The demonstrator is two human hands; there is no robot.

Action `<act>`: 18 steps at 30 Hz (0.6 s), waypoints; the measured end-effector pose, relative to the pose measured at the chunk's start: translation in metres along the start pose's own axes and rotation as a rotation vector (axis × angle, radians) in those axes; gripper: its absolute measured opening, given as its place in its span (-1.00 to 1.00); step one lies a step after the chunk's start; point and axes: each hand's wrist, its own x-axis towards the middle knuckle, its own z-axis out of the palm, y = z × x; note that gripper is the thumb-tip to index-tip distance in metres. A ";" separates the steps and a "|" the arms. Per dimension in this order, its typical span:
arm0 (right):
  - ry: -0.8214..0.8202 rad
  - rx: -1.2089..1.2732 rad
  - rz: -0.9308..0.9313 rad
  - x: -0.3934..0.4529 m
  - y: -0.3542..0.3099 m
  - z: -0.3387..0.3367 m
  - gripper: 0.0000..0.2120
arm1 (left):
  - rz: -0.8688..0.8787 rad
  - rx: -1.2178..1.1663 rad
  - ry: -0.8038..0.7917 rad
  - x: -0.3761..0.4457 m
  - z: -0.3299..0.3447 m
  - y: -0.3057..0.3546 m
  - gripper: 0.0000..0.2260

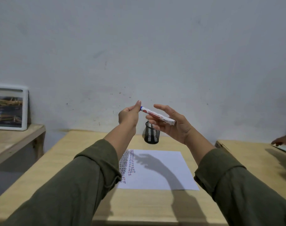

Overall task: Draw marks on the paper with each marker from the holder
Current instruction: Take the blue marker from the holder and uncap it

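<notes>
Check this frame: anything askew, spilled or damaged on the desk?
Nothing stands out. The paper lies flat with tidy rows of marks down its left side, the mesh holder stands upright behind it, and both hands hold a marker above the desk. No spills or damage visible.

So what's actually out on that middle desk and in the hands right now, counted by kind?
Markers in hand: 1
Mesh holders: 1
Paper sheets: 1
Total: 3
More white markers show through the holder's mesh, too unclear to count.
</notes>
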 end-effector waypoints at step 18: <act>0.298 0.375 -0.088 0.023 0.033 0.040 -0.68 | 0.024 -0.279 -0.406 -0.011 -0.023 -0.016 -0.85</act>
